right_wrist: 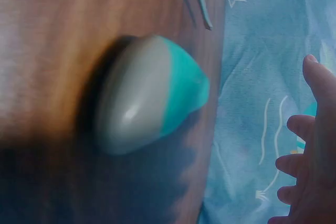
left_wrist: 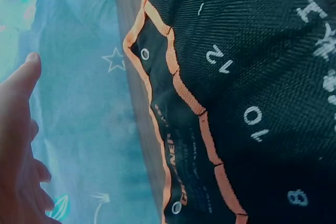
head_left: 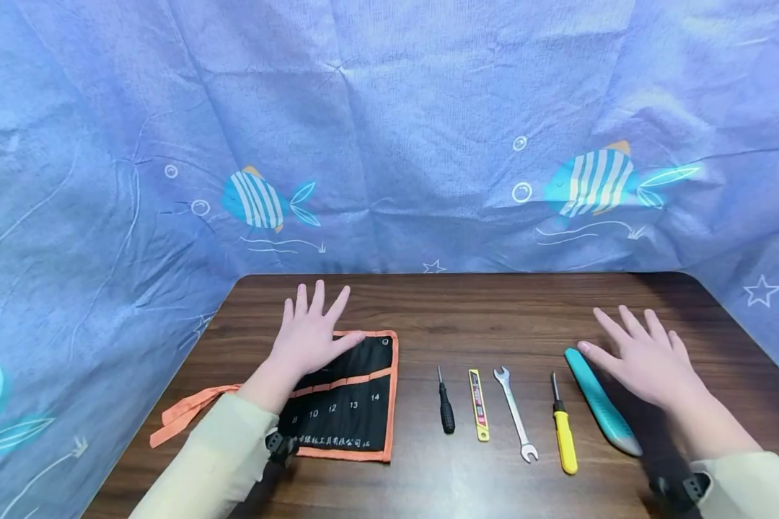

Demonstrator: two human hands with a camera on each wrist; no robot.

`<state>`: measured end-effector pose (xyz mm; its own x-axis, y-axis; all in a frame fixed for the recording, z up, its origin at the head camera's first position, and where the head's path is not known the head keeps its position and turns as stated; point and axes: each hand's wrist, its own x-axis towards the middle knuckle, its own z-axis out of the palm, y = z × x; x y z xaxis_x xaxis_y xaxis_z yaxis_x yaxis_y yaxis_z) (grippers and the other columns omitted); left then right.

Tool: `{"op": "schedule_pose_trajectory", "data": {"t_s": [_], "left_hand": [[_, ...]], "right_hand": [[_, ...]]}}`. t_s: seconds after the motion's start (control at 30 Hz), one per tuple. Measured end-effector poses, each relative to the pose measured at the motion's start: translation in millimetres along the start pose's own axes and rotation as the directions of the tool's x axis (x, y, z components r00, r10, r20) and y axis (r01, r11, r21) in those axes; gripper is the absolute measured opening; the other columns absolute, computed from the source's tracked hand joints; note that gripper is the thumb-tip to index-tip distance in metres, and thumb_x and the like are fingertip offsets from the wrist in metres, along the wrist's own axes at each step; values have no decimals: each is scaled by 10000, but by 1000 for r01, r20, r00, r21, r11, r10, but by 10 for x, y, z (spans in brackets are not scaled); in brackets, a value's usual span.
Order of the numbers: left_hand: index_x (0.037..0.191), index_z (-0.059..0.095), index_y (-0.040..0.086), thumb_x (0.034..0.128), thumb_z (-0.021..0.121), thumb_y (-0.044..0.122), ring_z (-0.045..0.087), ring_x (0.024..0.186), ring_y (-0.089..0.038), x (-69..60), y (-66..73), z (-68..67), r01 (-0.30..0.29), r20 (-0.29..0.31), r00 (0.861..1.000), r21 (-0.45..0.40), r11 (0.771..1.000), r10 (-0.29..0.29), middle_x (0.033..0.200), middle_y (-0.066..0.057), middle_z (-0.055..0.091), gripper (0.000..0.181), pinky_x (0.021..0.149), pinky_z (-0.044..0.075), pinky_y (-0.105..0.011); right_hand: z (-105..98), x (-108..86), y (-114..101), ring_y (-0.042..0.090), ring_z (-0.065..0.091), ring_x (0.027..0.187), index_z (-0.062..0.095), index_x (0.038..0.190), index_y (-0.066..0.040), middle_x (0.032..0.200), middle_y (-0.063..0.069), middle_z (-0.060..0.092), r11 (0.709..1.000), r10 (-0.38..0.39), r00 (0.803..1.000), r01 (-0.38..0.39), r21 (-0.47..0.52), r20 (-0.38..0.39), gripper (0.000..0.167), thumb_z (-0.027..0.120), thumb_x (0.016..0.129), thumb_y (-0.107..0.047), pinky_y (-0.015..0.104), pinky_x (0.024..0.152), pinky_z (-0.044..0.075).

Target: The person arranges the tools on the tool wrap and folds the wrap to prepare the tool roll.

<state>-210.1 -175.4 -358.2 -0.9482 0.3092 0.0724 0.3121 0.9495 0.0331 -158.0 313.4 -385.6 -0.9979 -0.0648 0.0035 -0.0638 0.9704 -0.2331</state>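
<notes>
My left hand (head_left: 310,333), fingers spread and holding nothing, is over the upper left part of a black tool pouch (head_left: 344,414) with orange edging and numbered pockets. The pouch (left_wrist: 236,77) fills much of the left wrist view, with the left hand (left_wrist: 18,145) at its left edge. My right hand (head_left: 652,360) is also spread and empty, just right of a teal and grey tool (head_left: 600,400). In the right wrist view the teal and grey tool (right_wrist: 152,95) lies left of the right hand (right_wrist: 315,145).
Between the pouch and the teal tool lie a black screwdriver (head_left: 446,409), a yellow narrow packet (head_left: 478,405), a double-ended wrench (head_left: 516,414) and a yellow screwdriver (head_left: 565,436). Orange straps (head_left: 191,412) extend left from the pouch. A blue fish-patterned cloth (head_left: 415,144) hangs behind the wooden table (head_left: 461,310).
</notes>
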Motion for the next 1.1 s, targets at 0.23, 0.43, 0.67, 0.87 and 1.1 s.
{"op": "schedule_pose_trajectory", "data": {"t_s": [0.23, 0.43, 0.67, 0.87, 1.1], "left_hand": [[1516, 152, 221, 816, 298, 786, 37, 1367, -479, -60, 5, 100, 2, 1, 1000, -61, 998, -2, 1525, -230, 103, 912, 1044, 105, -615], [1514, 158, 164, 833, 414, 724, 116, 1365, -467, -121, -5, 207, 33, 3, 999, -95, 995, -32, 1512, -245, 146, 918, 1027, 173, -615], [1506, 194, 133, 847, 508, 638, 234, 1328, -467, -201, -21, 344, 70, -4, 997, -143, 987, -71, 1495, -251, 204, 887, 979, 258, -623], [1484, 265, 113, 835, 555, 613, 299, 1289, -460, -280, -28, 470, 84, -44, 995, -170, 982, -93, 1480, -239, 252, 870, 950, 277, -634], [1453, 348, 113, 804, 597, 613, 446, 1125, -402, -377, 15, 573, 86, -88, 991, -177, 980, -103, 1314, -211, 447, 857, 895, 358, -558]], "right_hand": [[115, -66, 35, 608, 35, 1277, 189, 1498, -108, 1442, 356, 170, 999, 7, 1000, -7, 42, 2, 798, 374, 917, -622, 746, 883, 85], [156, -121, 24, 616, 116, 1237, 178, 1499, -99, 1445, 340, 183, 997, 36, 999, -37, 74, 21, 796, 380, 922, -608, 747, 788, 183], [251, -184, 48, 642, 198, 1146, 191, 1485, -43, 1425, 331, 229, 992, 53, 998, -57, 117, 29, 820, 398, 920, -600, 713, 738, 227], [281, -203, 70, 652, 211, 1121, 197, 1484, -44, 1415, 332, 250, 989, 48, 999, -51, 142, 23, 824, 422, 915, -595, 700, 735, 228], [317, -251, 120, 590, 301, 1154, 281, 1420, 78, 1335, 379, 345, 973, -26, 999, 33, 229, -32, 792, 508, 923, -496, 669, 852, 197]]}}
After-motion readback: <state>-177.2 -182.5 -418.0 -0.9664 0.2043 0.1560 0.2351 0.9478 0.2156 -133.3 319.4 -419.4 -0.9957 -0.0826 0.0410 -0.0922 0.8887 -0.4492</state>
